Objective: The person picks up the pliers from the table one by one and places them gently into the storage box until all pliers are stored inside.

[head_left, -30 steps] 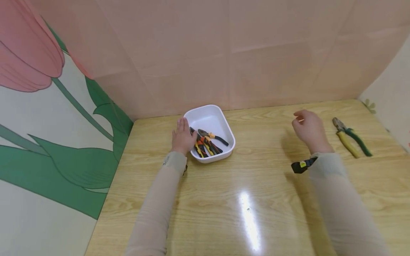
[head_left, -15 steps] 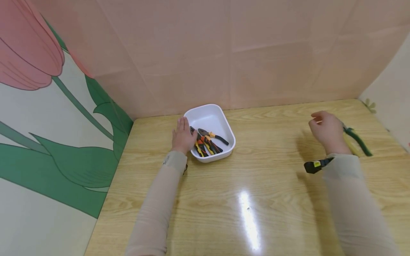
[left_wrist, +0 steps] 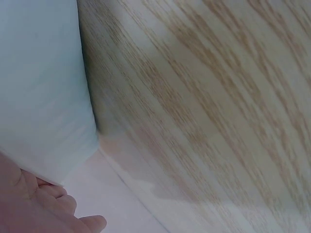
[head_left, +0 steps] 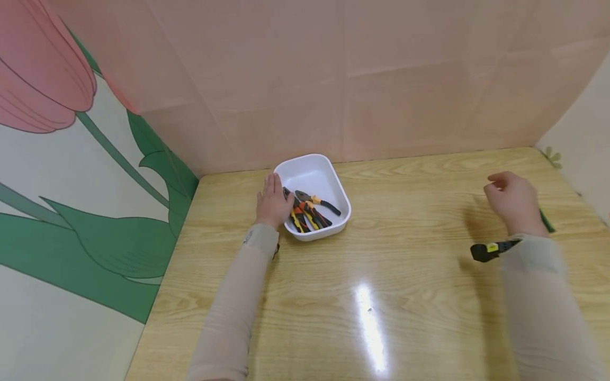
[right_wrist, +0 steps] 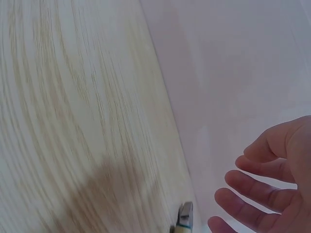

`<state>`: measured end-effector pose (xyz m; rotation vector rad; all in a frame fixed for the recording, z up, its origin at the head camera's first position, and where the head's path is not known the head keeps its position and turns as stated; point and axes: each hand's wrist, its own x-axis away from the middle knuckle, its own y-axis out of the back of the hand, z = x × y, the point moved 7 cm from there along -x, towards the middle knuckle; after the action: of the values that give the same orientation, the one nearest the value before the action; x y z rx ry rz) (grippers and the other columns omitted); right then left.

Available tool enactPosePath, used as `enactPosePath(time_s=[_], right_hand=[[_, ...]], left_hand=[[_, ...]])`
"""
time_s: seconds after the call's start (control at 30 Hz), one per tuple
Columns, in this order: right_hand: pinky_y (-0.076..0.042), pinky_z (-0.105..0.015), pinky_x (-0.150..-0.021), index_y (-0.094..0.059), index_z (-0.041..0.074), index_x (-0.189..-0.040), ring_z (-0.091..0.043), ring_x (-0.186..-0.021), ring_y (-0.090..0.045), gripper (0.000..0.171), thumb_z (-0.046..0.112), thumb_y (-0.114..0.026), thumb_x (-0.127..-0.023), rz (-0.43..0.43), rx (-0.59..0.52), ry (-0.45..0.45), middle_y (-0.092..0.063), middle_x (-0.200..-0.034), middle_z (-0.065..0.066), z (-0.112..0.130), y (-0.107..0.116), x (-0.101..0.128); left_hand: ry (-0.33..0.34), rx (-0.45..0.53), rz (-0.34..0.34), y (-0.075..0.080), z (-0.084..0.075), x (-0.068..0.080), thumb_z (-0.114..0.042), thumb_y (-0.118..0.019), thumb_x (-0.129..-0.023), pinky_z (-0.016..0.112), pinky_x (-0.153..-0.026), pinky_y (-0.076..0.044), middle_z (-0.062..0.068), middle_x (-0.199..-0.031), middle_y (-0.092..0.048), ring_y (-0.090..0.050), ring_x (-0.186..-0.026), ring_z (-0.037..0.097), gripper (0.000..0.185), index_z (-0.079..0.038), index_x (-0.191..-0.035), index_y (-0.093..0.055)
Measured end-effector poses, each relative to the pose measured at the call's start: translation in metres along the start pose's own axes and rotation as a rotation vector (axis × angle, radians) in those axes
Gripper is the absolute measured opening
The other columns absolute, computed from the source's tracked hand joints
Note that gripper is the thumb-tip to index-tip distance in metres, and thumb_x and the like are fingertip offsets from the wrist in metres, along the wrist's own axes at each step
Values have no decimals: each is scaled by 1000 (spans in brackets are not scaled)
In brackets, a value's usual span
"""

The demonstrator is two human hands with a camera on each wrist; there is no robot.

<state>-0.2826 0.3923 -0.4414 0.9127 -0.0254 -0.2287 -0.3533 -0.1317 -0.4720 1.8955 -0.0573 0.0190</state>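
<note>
Right hand (head_left: pixel 516 202) now over pliers (right_wrist: pixel 184 219)

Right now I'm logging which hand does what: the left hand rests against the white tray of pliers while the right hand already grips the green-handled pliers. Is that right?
Not quite. The right hand hovers open above the green-handled pliers without gripping them; the right wrist view shows spread, empty fingers. The left hand does rest against the white tray.

Wooden table in a corner of pink and floral panels

A light oak-grain table (head_left: pixel 381 275) carries a bright glare streak from overhead light. A plain pink wall (head_left: pixel 343 79) runs behind it; the left wall (head_left: pixel 71 174) shows a large pink tulip with green leaves on cream, and a cream panel (head_left: pixel 579 153) closes the right.
</note>
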Motion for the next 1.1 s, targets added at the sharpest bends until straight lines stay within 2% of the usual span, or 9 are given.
enactPosePath(time_s=[0.07, 0.17, 0.27, 0.33, 0.47, 0.57, 0.67, 0.87, 1.1], right_hand=[[-44, -52, -75, -46, -13, -139, -53, -112, -49, 52, 23, -37, -103, 3, 0, -13, -50, -127, -38, -6, 3, 0], [-46, -40, -67, -46, -12, -142, -53, -113, -49, 54, 25, -37, -104, 7, 3, -39, -50, -130, -37, -14, 8, -1], [-46, -38, -64, -46, -12, -141, -52, -112, -50, 58, 33, -36, -105, 8, 17, -65, -50, -129, -37, -20, 13, 0], [-48, -46, -69, -47, -13, -137, -53, -111, -50, 62, 39, -36, -106, -1, 31, -66, -51, -127, -38, -22, 18, 0], [-41, -65, -88, -48, -15, -134, -55, -113, -48, 71, 49, -37, -105, -15, 40, -71, -51, -126, -40, -28, 25, 1], [-38, -68, -91, -46, -15, -136, -57, -115, -46, 68, 45, -37, -105, 2, 33, -84, -48, -129, -40, -35, 28, 1], [-40, -67, -87, -43, -16, -139, -58, -115, -45, 62, 36, -36, -105, 25, 34, -91, -46, -129, -41, -41, 30, 2], [-45, -55, -73, -40, -18, -140, -56, -111, -46, 56, 24, -36, -102, 27, 60, -130, -44, -130, -43, -50, 38, 1], [-39, -68, -91, -42, -20, -134, -59, -115, -44, 54, 19, -36, -99, -10, 129, -143, -44, -131, -44, -66, 50, -5]], left_hand=[[-1, -2, 4, 0, 0, 0, -44, -39, -107, 56, -125, -12, 14, -170, -1, -2, -157, 29, 77, -4, -162, -4], [0, 0, 8, 0, -1, 0, -44, -38, -107, 55, -125, -11, 13, -170, 0, 0, -157, 28, 77, -4, -162, -3], [4, 4, 12, 0, -1, 1, -44, -38, -107, 55, -125, -10, 11, -170, 2, 1, -157, 27, 77, -4, -163, -3], [3, 1, 13, 0, -2, 1, -45, -38, -107, 54, -125, -10, 11, -170, 2, 0, -157, 28, 77, -4, -163, -3], [5, 4, 19, 2, -3, 3, -45, -38, -107, 54, -125, -9, 12, -170, 2, -1, -157, 28, 77, -5, -163, -2], [5, 3, 14, 4, -4, 4, -44, -38, -107, 54, -125, -10, 12, -170, 0, -1, -157, 28, 77, -5, -163, -2], [4, 6, 8, 4, -5, 4, -44, -39, -107, 54, -125, -11, 13, -170, -2, -2, -157, 28, 77, -5, -163, -3], [5, 15, 10, 2, -6, 3, -45, -39, -107, 55, -125, -11, 13, -170, -3, 0, -157, 27, 77, -5, -163, -4], [5, 10, 11, 2, -7, 4, -45, -39, -107, 55, -125, -12, 12, -170, 0, -1, -157, 27, 77, -5, -163, -3]])
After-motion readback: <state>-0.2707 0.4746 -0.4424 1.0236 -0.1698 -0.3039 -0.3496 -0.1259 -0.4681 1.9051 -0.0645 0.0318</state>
